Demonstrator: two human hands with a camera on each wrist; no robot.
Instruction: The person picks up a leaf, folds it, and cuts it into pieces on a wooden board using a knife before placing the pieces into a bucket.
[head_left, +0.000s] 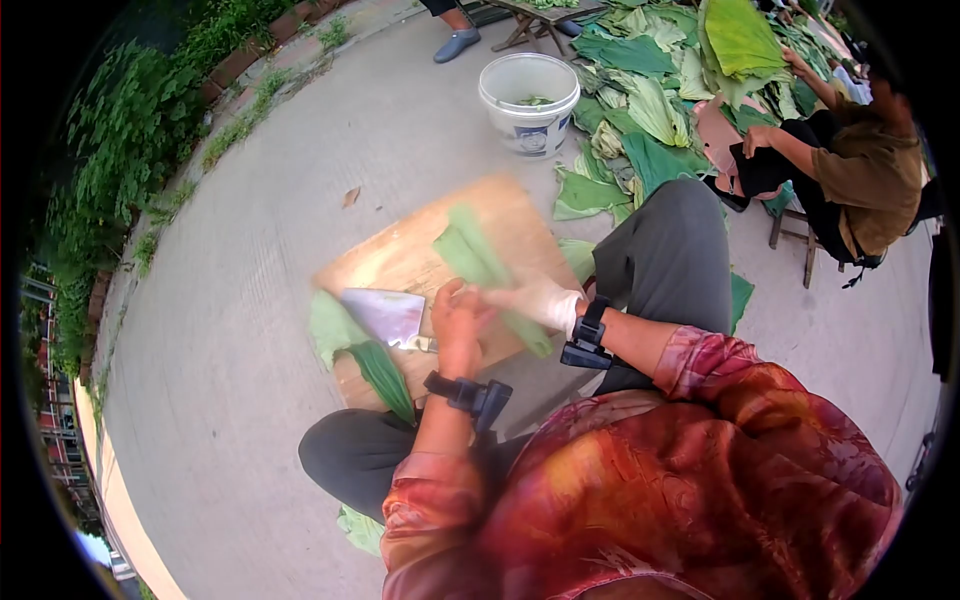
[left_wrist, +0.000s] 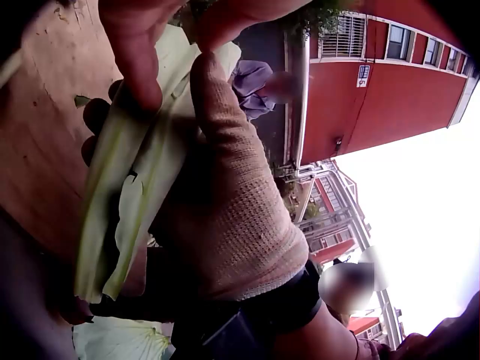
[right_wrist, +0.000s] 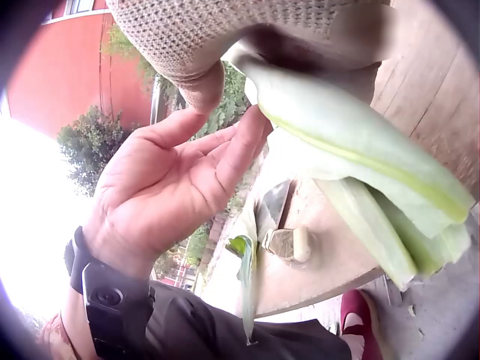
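The wooden surface (head_left: 500,205) carries a cleaver (head_left: 380,313) just left of the hands, its handle beside the left wrist. Loose leaves (head_left: 384,374) lie farther left. A white bucket (head_left: 530,112) stands beyond the far edge; a leaf heap (head_left: 650,105) spreads far right. The left grip (head_left: 461,318), bare, touches the folded leaf (head_left: 472,248) with its fingertips; whether it pinches cannot be told. The right grip (head_left: 537,300), knit-gloved, grasps this leaf above the surface. The leaf is pale green, ribbed, folded lengthwise.
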